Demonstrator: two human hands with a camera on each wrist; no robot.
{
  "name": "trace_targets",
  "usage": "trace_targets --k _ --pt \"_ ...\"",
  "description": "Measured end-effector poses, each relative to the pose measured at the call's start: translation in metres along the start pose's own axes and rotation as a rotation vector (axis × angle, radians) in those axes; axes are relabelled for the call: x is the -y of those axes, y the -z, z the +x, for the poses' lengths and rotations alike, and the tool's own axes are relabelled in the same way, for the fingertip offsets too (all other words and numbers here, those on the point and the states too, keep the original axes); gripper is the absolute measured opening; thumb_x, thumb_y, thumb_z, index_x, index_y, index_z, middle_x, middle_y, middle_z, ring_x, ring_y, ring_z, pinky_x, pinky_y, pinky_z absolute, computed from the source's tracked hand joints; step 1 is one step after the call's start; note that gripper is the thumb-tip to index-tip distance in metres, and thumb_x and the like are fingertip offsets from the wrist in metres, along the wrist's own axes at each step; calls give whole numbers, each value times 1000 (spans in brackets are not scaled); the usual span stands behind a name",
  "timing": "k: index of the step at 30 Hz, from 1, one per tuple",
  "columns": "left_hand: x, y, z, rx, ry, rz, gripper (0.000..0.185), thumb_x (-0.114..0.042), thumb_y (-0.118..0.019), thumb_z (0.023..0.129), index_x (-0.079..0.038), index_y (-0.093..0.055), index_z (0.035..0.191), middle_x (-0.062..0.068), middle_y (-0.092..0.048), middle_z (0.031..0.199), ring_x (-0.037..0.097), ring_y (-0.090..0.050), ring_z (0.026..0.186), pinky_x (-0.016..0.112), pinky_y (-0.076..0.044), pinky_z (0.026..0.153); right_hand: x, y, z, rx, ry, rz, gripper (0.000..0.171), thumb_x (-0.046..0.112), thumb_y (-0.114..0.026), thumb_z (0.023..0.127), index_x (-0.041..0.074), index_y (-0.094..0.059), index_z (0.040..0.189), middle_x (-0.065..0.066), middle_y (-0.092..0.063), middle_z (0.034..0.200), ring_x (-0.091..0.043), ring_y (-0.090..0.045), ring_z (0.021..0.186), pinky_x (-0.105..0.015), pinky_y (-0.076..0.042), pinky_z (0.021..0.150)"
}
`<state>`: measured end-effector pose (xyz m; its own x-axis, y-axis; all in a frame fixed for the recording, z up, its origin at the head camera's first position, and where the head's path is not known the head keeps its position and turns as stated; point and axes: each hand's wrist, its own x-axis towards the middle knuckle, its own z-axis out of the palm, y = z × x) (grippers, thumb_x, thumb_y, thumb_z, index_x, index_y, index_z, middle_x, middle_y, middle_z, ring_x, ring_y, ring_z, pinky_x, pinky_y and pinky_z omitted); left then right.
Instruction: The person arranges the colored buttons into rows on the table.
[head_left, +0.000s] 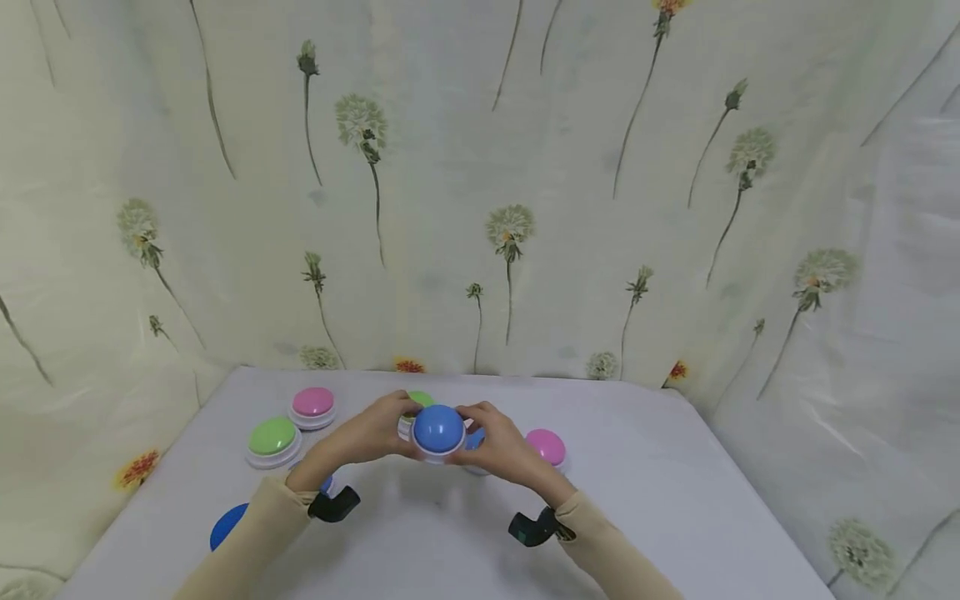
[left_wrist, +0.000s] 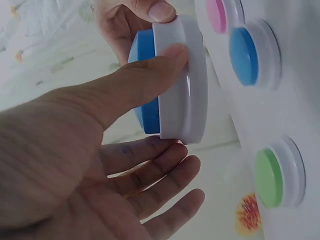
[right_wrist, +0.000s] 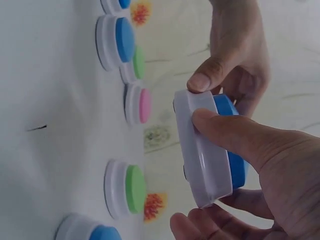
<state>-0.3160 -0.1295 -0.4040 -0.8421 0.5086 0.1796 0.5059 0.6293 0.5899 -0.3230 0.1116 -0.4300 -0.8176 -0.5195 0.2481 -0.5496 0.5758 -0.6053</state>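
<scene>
Blue btn (head_left: 438, 427), white rim (left_wrist: 196, 100) pinched by L hand (head_left: 377, 432) & R hand (head_left: 497, 446), raised off tbl (head_left: 675, 483), gap beneath

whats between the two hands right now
A blue-topped white button, gripped by the left hand and right hand; the head view shows it, with a green-topped button partly visible behind.

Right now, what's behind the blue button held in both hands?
In the head view, a green button and another blue button show partly; their covered parts can't be seen.

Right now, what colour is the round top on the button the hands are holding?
Blue. The round top shows best in the head view.
</scene>
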Motion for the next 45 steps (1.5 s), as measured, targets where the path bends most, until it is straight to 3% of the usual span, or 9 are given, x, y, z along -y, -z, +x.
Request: trace_targets --k 5,12,17,25,29,35,38,45 --pt "-27 -10 3 6 -20 23 61 -29 -86 71 -2 -63 121 6 -60 112 25 -56 109 46 -50 95 0 20 -27 -27 -6 47 67 38 -82 75 11 -57 131 -5 -55 119 -18 -57 99 -22 -54 71" --pt "-60 -24 8 27 -48 40 65 -34 -87 70 -2 -62 121 6 -61 113 24 -59 109 45 -53 92 -1 43 -61 -53 -62 15 69 44 -83 71 20 -57 130 3 -56 115 -17 -55 99 -23 -55 71" --pt "-73 -31 11 35 -81 35 63 -33 -86 70 -3 -62 120 5 -60 112 22 -59 107 42 -53 92 0 53 -75 -69 -66 8 69 45 -83 71 19 -57 130 3 -56 115 -14 -56 100 -32 -57 79" --pt "-89 -47 22 53 -101 35 65 -38 -85 71 -5 -61 121 3 -59 112 19 -60 104 38 -54 91 -11 66 -97 -111 -64 -39 71 50 -82 70 24 -56 132 6 -56 112 -18 -56 100 -27 -54 73" --pt "-100 -64 31 62 -114 72 66 -39 -86 69 -6 -62 121 1 -59 111 16 -60 102 33 -54 90 -23 74 -114 -128 -100 -76 73 50 -82 69 25 -55 133 7 -57 111 -17 -55 98 -27 -53 70" --pt "-118 -99 46 34 -194 174 63 -37 -89 66 -6 -65 116 4 -63 107 13 -63 96 26 -54 84 -48 82 -143 -124 -171 -81 70 48 -82 70 22 -57 130 5 -58 114 -22 -57 98 -23 -52 69" --pt "-126 -120 51 43 -199 169 61 -33 -90 65 -4 -65 112 4 -65 104 11 -63 92 25 -54 83 -62 84 -158 -100 -198 -68 69 46 -82 71 21 -57 129 2 -59 116 -21 -57 96 -23 -51 67" --pt "-135 -169 71 87 -125 51 59 -24 -91 64 1 -65 110 6 -62 98 9 -60 87 22 -54 82 -95 92 -185 -79 -250 -71 69 42 -83 71 15 -57 130 -3 -59 119 -13 -57 92 -21 -51 64"
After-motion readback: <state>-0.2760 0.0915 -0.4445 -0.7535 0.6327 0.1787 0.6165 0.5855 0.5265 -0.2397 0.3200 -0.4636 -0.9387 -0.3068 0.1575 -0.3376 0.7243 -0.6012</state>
